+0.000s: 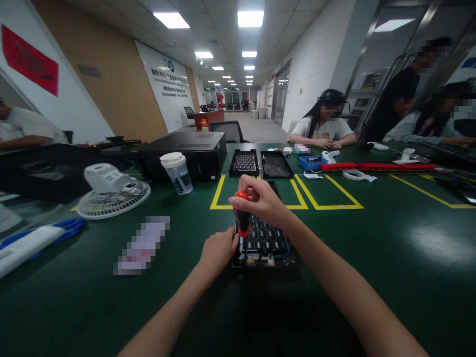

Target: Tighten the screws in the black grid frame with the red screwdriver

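Observation:
My right hand is closed round the red and black handle of a screwdriver. The tool stands nearly upright, its shaft pointing down at the left side of a black plastic case. Rows of dark, rounded cells fill the case, and small parts with a pale strip show along its near edge. Against the case's left side rests my left hand, its fingertips at the edge, partly hidden behind the rim and the screwdriver. Whether the screwdriver tip sits on a screw is too small to tell.
Beyond the yellow tape frames stand a black tray with cells and another black tray. A lidded cup, a white fan and a large black box are left. At right lie a blue bin and tape roll. Other people sit around.

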Available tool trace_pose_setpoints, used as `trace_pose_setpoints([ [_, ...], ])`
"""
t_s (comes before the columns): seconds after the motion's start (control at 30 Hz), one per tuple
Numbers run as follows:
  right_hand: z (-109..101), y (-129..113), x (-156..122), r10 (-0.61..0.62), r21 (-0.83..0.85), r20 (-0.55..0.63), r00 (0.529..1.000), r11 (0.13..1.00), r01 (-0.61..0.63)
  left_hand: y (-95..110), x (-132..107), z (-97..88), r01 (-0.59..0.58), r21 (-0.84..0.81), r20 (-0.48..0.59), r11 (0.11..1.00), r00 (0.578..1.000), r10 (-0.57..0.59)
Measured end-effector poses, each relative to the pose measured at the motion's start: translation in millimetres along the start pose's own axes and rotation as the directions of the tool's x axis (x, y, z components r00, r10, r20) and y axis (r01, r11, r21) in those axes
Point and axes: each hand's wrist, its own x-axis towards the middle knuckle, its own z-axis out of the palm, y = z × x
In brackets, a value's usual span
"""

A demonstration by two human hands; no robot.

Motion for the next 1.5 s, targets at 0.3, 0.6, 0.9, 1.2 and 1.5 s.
trace_pose_setpoints([
  [0.3, 0, 5, 1, -0.034, -0.152, -0.109, 0.993, 0.988, 0.017, 3, -2, -4.9, 0.023, 0.004, 0.017, 1.0, 1.0, -0.023],
  [0.6, 2, 5, 0, -0.055, -0.291, -0.2, 0.978, 0.957, -0.006, 1, -1, -1.6, 0.011, 0.002, 0.012, 1.0, 1.0, -0.011],
  [0.9, 10, -3, -4, -0.105, -0.478, -0.296, 0.949, 0.877, -0.052, 2, -2, -3.7, 0.006, 0.005, 0.016, 1.0, 1.0, -0.007],
  [1.2, 19, -11, -8, -0.21, -0.621, -0.316, 0.925, 0.783, -0.034, 5, -3, -9.2, 0.033, -0.006, 0.055, 0.999, 0.998, -0.033],
  [1.5, 26, -15, -10, -0.255, -0.718, -0.362, 0.897, 0.69, -0.093, 3, -2, -5.7, 0.023, -0.007, 0.046, 1.0, 0.999, -0.022],
])
